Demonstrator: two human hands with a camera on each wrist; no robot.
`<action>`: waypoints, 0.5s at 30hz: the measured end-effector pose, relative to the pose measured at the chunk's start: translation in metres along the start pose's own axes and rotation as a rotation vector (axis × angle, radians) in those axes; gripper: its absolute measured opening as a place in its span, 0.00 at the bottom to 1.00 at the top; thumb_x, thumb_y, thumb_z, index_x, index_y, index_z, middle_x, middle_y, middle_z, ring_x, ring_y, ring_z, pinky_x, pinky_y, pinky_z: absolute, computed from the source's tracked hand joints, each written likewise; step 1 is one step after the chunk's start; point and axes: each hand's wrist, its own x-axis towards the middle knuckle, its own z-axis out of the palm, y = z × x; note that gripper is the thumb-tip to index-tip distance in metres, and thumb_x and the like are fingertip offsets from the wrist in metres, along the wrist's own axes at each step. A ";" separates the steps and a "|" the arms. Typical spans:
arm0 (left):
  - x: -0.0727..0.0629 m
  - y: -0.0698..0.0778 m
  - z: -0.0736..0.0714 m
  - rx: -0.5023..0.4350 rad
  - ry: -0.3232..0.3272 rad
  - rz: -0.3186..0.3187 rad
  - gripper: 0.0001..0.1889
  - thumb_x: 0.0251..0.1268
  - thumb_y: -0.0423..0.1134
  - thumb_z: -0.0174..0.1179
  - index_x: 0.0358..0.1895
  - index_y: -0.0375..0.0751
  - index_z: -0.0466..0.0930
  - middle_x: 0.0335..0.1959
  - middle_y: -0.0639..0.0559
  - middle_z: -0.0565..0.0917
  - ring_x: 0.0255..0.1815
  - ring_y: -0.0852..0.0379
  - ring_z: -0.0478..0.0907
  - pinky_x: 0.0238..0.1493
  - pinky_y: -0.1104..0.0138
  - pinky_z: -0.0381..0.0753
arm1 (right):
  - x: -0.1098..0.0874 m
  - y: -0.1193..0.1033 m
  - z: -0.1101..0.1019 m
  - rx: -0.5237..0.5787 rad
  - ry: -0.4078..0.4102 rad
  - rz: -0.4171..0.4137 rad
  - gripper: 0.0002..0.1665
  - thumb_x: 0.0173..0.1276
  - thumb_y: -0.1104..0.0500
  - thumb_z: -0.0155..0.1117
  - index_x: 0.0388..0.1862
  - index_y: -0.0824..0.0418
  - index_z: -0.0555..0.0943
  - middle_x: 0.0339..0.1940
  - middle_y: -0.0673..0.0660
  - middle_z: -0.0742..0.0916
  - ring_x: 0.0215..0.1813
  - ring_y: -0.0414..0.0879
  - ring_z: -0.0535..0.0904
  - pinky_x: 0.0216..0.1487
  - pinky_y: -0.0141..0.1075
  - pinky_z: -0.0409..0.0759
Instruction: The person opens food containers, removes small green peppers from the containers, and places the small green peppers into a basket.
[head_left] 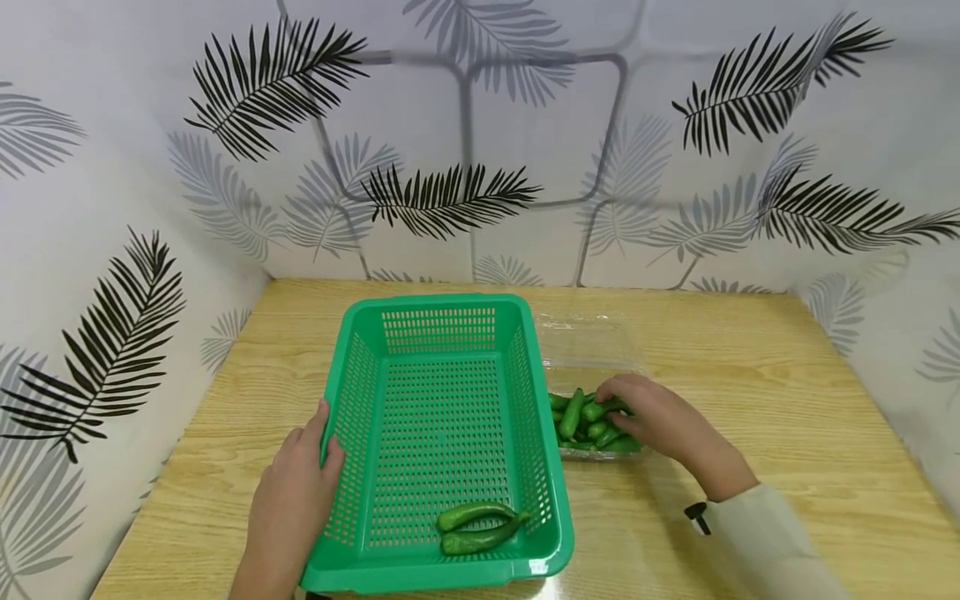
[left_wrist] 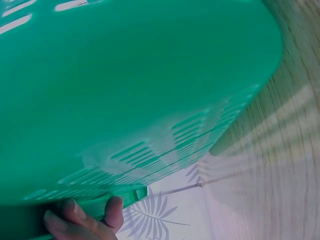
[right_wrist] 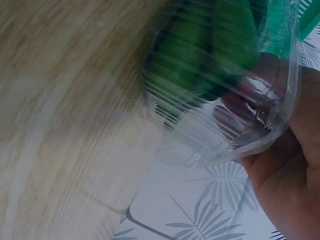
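Observation:
My left hand [head_left: 294,492] grips the left rim of a green perforated plastic basket [head_left: 341,354], with the thumb inside the rim. Two green chili peppers [head_left: 480,537] lie side by side on the basket floor, in its near right corner. To the right of the basket stands a clear plastic box [head_left: 600,455] holding several more green chili peppers [head_left: 572,414]. Reaching into that box, my right hand [head_left: 660,417] pinches one chili pepper [head_left: 598,410] between thumb and fingers. In the right wrist view the box wall [right_wrist: 200,135] covers the fingertips.
A clear hinged lid [head_left: 588,340] lies folded back behind the box. The wood-grain table [head_left: 750,375] ends at a leaf-patterned cloth [head_left: 525,242] at the back and sides.

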 end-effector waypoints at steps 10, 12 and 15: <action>0.000 -0.001 0.000 0.010 0.015 0.007 0.26 0.67 0.39 0.48 0.68 0.37 0.62 0.35 0.42 0.77 0.16 0.52 0.66 0.16 0.63 0.67 | -0.001 -0.006 -0.013 -0.047 0.304 -0.207 0.17 0.53 0.64 0.70 0.43 0.59 0.78 0.40 0.50 0.80 0.43 0.42 0.76 0.40 0.37 0.77; 0.000 -0.001 0.001 0.010 0.015 0.008 0.26 0.67 0.39 0.48 0.68 0.37 0.62 0.36 0.42 0.78 0.16 0.52 0.67 0.16 0.62 0.68 | 0.000 -0.011 -0.018 -0.042 0.323 -0.230 0.17 0.54 0.63 0.69 0.43 0.59 0.78 0.41 0.50 0.80 0.44 0.42 0.75 0.42 0.36 0.77; 0.000 0.000 0.001 0.013 0.020 0.012 0.26 0.67 0.38 0.48 0.68 0.37 0.63 0.36 0.41 0.78 0.17 0.51 0.67 0.17 0.61 0.68 | 0.001 -0.021 -0.025 -0.028 0.331 -0.246 0.16 0.56 0.62 0.67 0.44 0.58 0.79 0.42 0.49 0.80 0.45 0.42 0.75 0.43 0.34 0.76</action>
